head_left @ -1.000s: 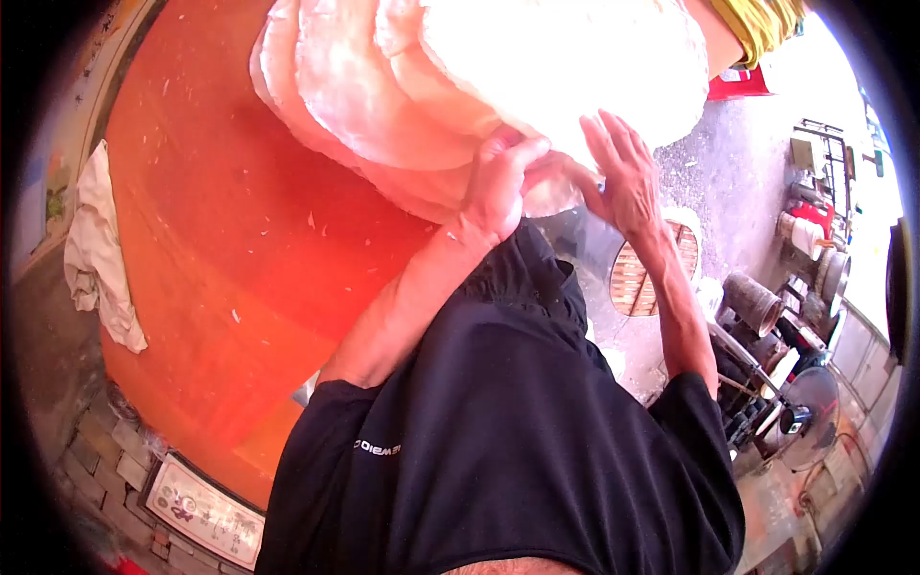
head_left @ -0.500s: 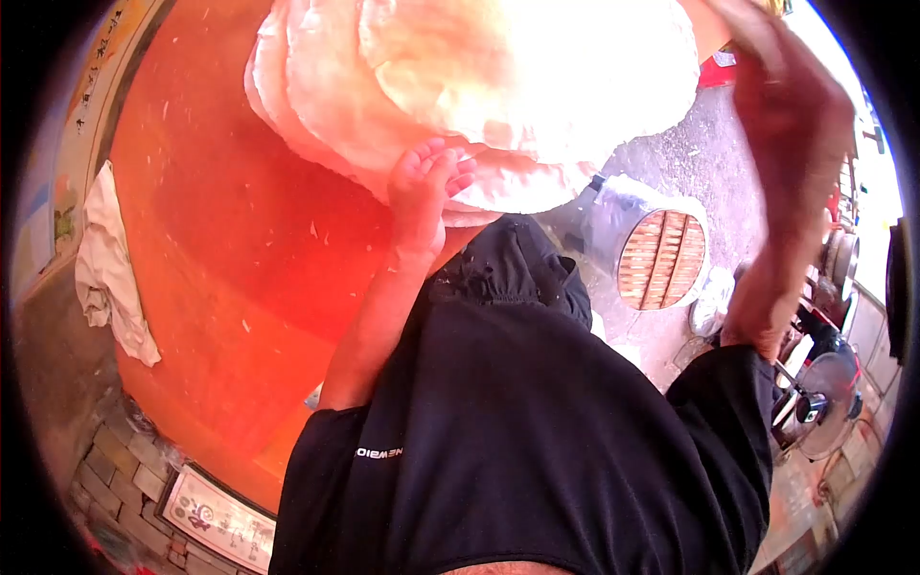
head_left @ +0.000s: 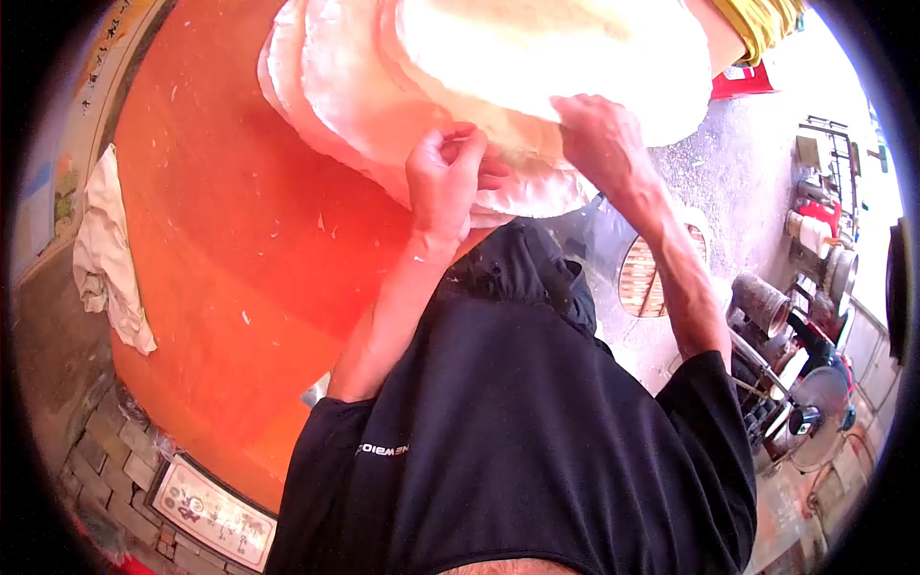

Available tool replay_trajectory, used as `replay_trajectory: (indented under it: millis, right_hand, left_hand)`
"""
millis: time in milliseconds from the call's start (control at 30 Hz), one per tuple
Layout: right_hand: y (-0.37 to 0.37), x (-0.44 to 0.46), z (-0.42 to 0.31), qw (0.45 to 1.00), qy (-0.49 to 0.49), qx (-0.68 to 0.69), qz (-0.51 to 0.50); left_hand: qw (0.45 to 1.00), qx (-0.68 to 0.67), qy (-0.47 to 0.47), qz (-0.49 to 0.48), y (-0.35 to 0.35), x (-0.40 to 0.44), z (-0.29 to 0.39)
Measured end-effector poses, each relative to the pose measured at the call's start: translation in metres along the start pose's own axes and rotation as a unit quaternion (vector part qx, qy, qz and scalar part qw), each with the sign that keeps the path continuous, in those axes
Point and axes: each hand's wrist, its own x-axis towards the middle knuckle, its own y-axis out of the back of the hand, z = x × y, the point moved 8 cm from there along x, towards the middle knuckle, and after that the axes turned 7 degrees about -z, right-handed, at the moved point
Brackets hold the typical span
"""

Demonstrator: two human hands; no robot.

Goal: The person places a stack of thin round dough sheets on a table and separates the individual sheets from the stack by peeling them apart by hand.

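Shirt (head_left: 517,441) nearest me, then left hand (head_left: 443,187), right hand (head_left: 606,149), pale sheets (head_left: 355,91).
On my feed the left hand curls over the sheets' near side, the right bends its fingers at the top sheet's (head_left: 546,57) edge — whether either grips, I cannot tell. The sheets overlap on the orange table (head_left: 240,259) — a yellow cloth (head_left: 764,27) beyond.

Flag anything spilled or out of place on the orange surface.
Small pale flecks lie scattered on the orange surface, apart from the stacked sheets, like stray crumbs. A pale cloth also sits crumpled at its edge.
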Motion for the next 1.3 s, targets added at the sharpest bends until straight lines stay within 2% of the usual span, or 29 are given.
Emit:
replay_trajectory:
  millis: [67,167,233,300,333,367,433,533,567,633,700,767,900,967,1033,1100,1167,1233,1267,1300]
  right_hand:
    - [-0.011,-0.005,-0.001,0.999,0.007,0.027,0.025]
    - [0.022,0.001,-0.001,0.996,-0.007,0.040,0.075]
    - [0.032,-0.002,-0.003,0.992,-0.009,0.053,0.118]
    - [0.011,-0.002,-0.009,0.996,-0.001,0.037,0.081]
    - [0.004,-0.004,-0.009,0.989,0.046,0.031,0.136]
    - [0.009,-0.002,-0.006,0.989,0.048,0.035,0.133]
    - [0.037,0.006,0.006,0.993,-0.016,-0.051,0.103]
    - [0.128,-0.011,-0.007,0.954,-0.024,-0.119,0.274]
    - [0.123,-0.008,-0.011,0.952,-0.023,-0.121,0.279]
    - [0.060,0.001,-0.011,0.985,-0.036,-0.072,0.153]
    - [-0.013,0.014,-0.006,0.999,-0.032,-0.009,0.003]
    - [-0.008,0.004,-0.013,0.994,-0.006,0.029,0.110]
    - [0.007,0.006,-0.012,0.993,-0.012,0.024,0.116]
    - [-0.003,0.010,-0.020,0.995,0.000,0.029,0.093]
    - [0.000,0.019,-0.026,0.995,-0.003,0.032,0.092]
    - [0.010,0.030,-0.039,0.995,0.012,0.053,0.088]
    - [0.000,0.030,-0.043,0.995,0.014,0.059,0.083]
    - [0.004,0.011,-0.052,0.978,0.052,0.136,0.146]
    - [0.007,-0.001,-0.054,0.971,0.068,0.123,0.193]
    - [0.001,-0.003,-0.052,0.972,0.066,0.126,0.188]
  left_hand:
    - [0.999,0.028,0.010,0.010,0.004,0.000,0.003]
    - [0.998,-0.009,0.025,0.049,0.016,0.013,-0.002]
    - [0.998,0.028,0.006,0.063,0.028,0.016,0.000]
    - [0.985,0.091,-0.075,0.128,0.046,0.014,0.018]
    - [0.992,0.046,-0.037,0.116,0.051,0.018,0.010]
    - [0.991,0.047,-0.035,0.120,0.053,0.017,0.010]
    - [0.998,0.004,-0.036,0.056,0.042,0.020,0.008]
    - [0.999,0.004,-0.016,0.039,0.040,0.022,0.005]
    - [0.999,-0.001,-0.017,0.041,0.040,0.026,0.006]
    - [0.999,-0.001,-0.004,0.032,0.036,0.025,0.008]
    - [0.992,-0.127,0.005,0.025,0.031,0.025,0.001]
    - [0.991,-0.129,0.011,0.015,0.027,0.026,0.003]
    - [0.989,-0.125,0.045,-0.064,0.011,0.030,-0.003]
    - [0.981,-0.133,0.090,-0.110,0.004,0.028,-0.009]
    - [0.987,-0.087,0.095,-0.098,0.011,0.034,-0.011]
    - [0.973,-0.090,0.161,-0.137,0.010,0.033,-0.020]
    - [0.977,-0.095,0.138,-0.130,0.010,0.037,-0.014]
    - [0.960,-0.137,0.133,-0.205,0.004,0.037,-0.009]
    - [0.948,-0.158,0.133,-0.241,0.000,0.033,-0.005]
    - [0.948,-0.160,0.137,-0.237,-0.001,0.030,-0.007]
